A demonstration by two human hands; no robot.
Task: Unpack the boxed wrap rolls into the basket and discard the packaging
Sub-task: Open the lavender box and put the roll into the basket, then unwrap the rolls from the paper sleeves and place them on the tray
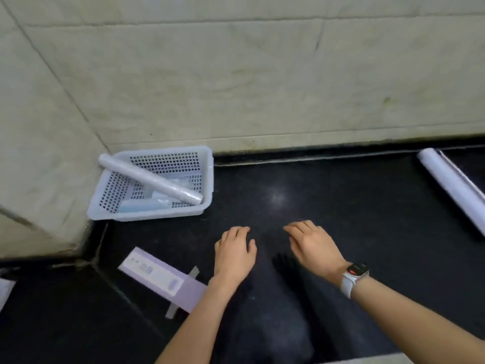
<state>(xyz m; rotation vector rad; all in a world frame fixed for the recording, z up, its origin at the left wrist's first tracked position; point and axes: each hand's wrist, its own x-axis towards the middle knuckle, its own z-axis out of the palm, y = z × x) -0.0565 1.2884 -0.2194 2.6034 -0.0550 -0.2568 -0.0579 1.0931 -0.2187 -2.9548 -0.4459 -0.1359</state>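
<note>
A white perforated basket (207, 179) sits in the back left corner of the black counter. A wrap roll (149, 179) lies slanted across it, one end over the rim, with smaller pale items underneath. A lilac and white box (162, 279), its end flaps open, lies flat near the front left. My left hand (235, 252) and my right hand (313, 245) hover palm down over the counter's middle, holding nothing, fingers loosely apart. The left hand is just right of the box. Another white roll (451, 185) lies at the far right.
Beige tiled walls close the back and the left side. A white object (5, 290) shows at the left edge. A white watch (353, 277) is on my right wrist. The counter's front edge runs along the bottom right.
</note>
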